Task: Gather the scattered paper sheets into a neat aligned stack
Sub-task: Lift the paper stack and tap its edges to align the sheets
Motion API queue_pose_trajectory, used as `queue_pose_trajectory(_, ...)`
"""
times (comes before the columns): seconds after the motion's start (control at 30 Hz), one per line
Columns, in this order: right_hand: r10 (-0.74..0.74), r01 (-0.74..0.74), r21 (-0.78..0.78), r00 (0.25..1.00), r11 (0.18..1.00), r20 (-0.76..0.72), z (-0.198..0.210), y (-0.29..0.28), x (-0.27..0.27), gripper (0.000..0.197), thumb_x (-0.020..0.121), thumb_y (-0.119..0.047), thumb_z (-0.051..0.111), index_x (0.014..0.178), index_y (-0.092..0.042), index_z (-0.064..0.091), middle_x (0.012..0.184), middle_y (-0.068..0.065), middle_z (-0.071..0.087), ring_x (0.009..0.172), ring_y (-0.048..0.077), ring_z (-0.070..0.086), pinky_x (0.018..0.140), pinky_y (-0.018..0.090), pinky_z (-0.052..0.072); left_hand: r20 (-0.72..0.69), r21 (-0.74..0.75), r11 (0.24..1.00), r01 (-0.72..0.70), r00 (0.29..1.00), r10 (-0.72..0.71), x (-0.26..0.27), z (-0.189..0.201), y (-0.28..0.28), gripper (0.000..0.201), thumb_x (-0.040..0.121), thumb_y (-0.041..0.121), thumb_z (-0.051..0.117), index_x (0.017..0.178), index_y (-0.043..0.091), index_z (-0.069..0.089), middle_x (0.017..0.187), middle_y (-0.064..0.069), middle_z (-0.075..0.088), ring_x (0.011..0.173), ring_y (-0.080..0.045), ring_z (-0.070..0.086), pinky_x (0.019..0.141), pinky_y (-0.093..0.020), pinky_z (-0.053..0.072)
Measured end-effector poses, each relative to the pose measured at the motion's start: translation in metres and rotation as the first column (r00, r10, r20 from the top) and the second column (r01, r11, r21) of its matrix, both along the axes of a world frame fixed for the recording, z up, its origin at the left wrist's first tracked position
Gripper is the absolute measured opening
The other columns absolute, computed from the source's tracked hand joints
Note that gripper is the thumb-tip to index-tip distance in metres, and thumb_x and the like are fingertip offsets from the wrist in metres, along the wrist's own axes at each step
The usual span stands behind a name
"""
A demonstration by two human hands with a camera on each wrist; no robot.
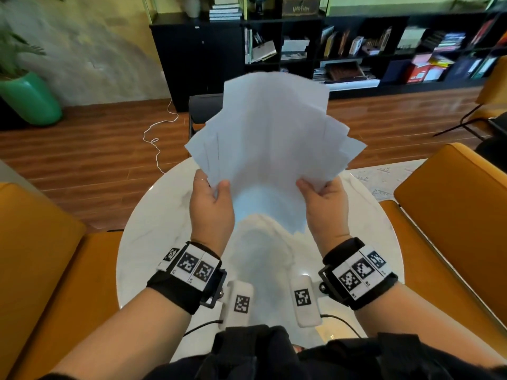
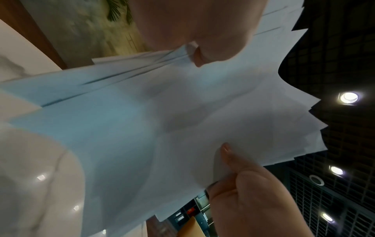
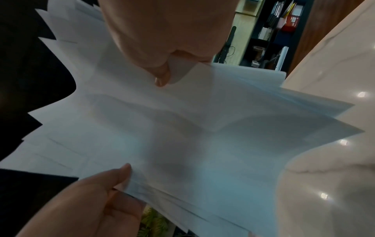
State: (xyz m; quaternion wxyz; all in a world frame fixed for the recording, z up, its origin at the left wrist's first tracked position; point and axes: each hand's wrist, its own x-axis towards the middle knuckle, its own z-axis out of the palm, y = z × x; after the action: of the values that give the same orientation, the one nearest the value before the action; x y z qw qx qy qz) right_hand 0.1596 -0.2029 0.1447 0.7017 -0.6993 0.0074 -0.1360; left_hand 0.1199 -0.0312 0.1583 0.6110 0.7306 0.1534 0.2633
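Observation:
A fanned, uneven bundle of white paper sheets stands upright above the round white marble table, its corners sticking out at different angles. My left hand grips the bundle's lower left side, thumb on the near face. My right hand grips the lower right side the same way. In the left wrist view the sheets fill the frame, with my left hand pinching them at the top and my right hand lower down. The right wrist view shows the sheets pinched by my right hand.
Orange armchairs stand at the left and right of the table. A black chair is behind the table, and a black bookshelf lines the far wall. A green pot and a white cable are on the wooden floor.

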Motion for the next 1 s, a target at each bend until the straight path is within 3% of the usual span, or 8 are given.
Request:
queue_pose_trajectory(0.13, -0.004, 0.006, -0.065, 1.0, 0.998, 0.021, -0.002, -0.003, -0.001, 0.02, 0.085, -0.012, 0.067, 0.102, -0.022, 0.063, 0.097, -0.003, 0.07, 0.098, 0.019, 0.067, 0.088, 0.03, 0.051, -0.004, 0.013, 1.0, -0.015, 1.0, 0.015, 0.003, -0.005, 0.002, 0.032, 0.095, 0.013, 0.049, 0.124, 0.004, 0.039, 0.12, -0.012, 0.055, 0.116, -0.029, 0.054, 0.104, -0.025, 0.038)
queue_pose_trajectory(0.23, 0.044, -0.056, -0.101, 0.992, 0.993, -0.122, -0.028, -0.011, -0.005, 0.032, 0.083, -0.012, 0.068, 0.114, -0.015, 0.062, 0.103, -0.001, 0.071, 0.098, 0.018, 0.068, 0.085, 0.031, 0.053, -0.088, -0.015, 0.999, 0.052, 0.995, -0.053, -0.002, -0.023, 0.001, 0.057, 0.093, 0.004, 0.049, 0.144, 0.008, 0.023, 0.132, 0.006, 0.04, 0.121, -0.006, 0.041, 0.096, -0.002, 0.03)
queue_pose_trajectory(0.3, 0.061, -0.096, -0.155, 0.974, 0.983, -0.216, -0.049, -0.014, -0.01, 0.043, 0.079, -0.018, 0.07, 0.121, -0.018, 0.058, 0.108, 0.001, 0.071, 0.1, 0.019, 0.068, 0.086, 0.036, 0.055, -0.187, -0.081, 0.992, 0.098, 0.976, -0.112, -0.007, -0.039, 0.001, 0.064, 0.093, 0.002, 0.048, 0.148, 0.012, 0.016, 0.131, 0.01, 0.037, 0.12, -0.006, 0.04, 0.099, -0.011, 0.029)
queue_pose_trajectory(0.4, 0.015, -0.064, -0.154, 0.955, 0.986, -0.296, -0.066, -0.018, -0.012, 0.041, 0.081, -0.015, 0.068, 0.12, -0.016, 0.057, 0.108, 0.003, 0.071, 0.102, 0.023, 0.067, 0.091, 0.041, 0.054, -0.255, -0.101, 0.99, 0.095, 0.96, -0.118, -0.008, -0.058, 0.01, 0.055, 0.092, 0.004, 0.048, 0.142, 0.017, 0.028, 0.132, 0.005, 0.05, 0.12, -0.015, 0.051, 0.105, -0.029, 0.038)
queue_pose_trajectory(0.53, 0.011, -0.048, -0.111, 0.95, 0.993, -0.311, -0.061, -0.027, -0.001, 0.039, 0.081, -0.011, 0.068, 0.118, -0.013, 0.058, 0.109, 0.007, 0.07, 0.103, 0.026, 0.066, 0.094, 0.044, 0.053, -0.266, -0.117, 0.989, 0.093, 0.956, -0.121, -0.002, -0.057, 0.026, 0.04, 0.092, 0.005, 0.049, 0.127, 0.022, 0.047, 0.124, 0.002, 0.06, 0.115, -0.018, 0.057, 0.095, -0.03, 0.044)
queue_pose_trajectory(0.7, 0.169, -0.164, 0.043, 0.948, 0.986, -0.269, -0.049, -0.027, 0.004, 0.065, 0.075, -0.002, 0.073, 0.131, -0.016, 0.042, 0.123, 0.005, 0.062, 0.114, 0.023, 0.061, 0.098, 0.041, 0.05, -0.228, -0.17, 0.964, 0.206, 0.943, -0.241, 0.006, -0.045, 0.028, 0.056, 0.083, 0.0, 0.057, 0.131, 0.024, 0.039, 0.132, -0.004, 0.056, 0.12, -0.02, 0.056, 0.103, -0.04, 0.045)
queue_pose_trajectory(0.8, 0.2, -0.199, 0.028, 0.952, 0.98, -0.231, -0.044, -0.027, 0.01, 0.067, 0.068, -0.01, 0.07, 0.128, -0.019, 0.04, 0.12, 0.005, 0.061, 0.116, 0.025, 0.06, 0.098, 0.042, 0.05, -0.219, -0.177, 0.966, 0.187, 0.95, -0.224, 0.011, -0.042, 0.03, 0.053, 0.076, 0.007, 0.057, 0.123, 0.023, 0.04, 0.122, -0.003, 0.059, 0.112, -0.021, 0.059, 0.101, -0.043, 0.047)
queue_pose_trajectory(1.0, 0.179, -0.215, -0.11, 0.946, 0.97, -0.27, -0.045, -0.02, 0.014, 0.051, 0.072, -0.016, 0.064, 0.121, -0.018, 0.05, 0.118, 0.008, 0.064, 0.11, 0.027, 0.062, 0.096, 0.049, 0.05, -0.26, -0.104, 0.967, 0.233, 0.932, -0.253, 0.013, -0.035, 0.015, 0.036, 0.088, 0.0, 0.05, 0.112, 0.025, 0.038, 0.1, 0.012, 0.058, 0.088, -0.005, 0.058, 0.07, -0.012, 0.046)
